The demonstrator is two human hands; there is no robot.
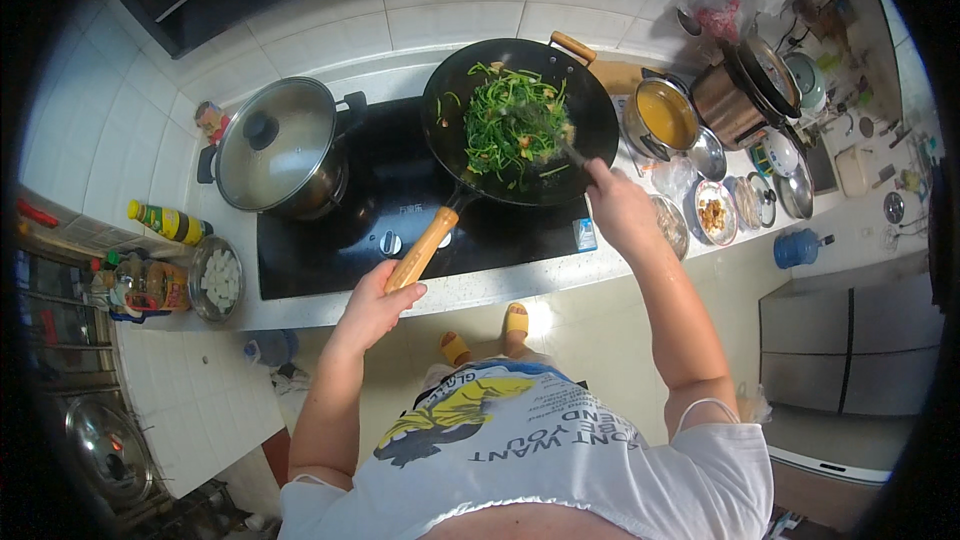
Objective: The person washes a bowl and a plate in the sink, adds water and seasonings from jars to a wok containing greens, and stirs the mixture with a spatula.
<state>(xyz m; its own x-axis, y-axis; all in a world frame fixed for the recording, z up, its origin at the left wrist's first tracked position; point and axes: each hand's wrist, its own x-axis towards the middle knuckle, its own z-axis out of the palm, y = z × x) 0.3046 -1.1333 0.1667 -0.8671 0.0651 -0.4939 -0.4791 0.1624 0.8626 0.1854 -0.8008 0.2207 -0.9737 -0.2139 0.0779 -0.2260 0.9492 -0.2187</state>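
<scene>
A black wok [450,142] sits on the right side of the black glass cooktop [360,255]. My left hand [375,306] is closed around the end of its long wooden handle [421,249]. In the wok lies a heap of chopped leafy greens [495,124], mixed with small pale brown pieces. My right hand [621,204], at the wok's right rim, grips a metal cooking utensil [571,151]. Its working end reaches into the greens and is blurred, so its shape cannot be made out. A short wooden helper handle [573,47] juts from the wok's far side.
Left of the wok stands a glass-lidded pot [277,150]. A bowl of white cubes [222,279] and a yellow bottle [169,222] are farther left. At right are a pot of yellow liquid [664,114], a bowl of brown pieces [714,211] and a large metal cooker [731,94].
</scene>
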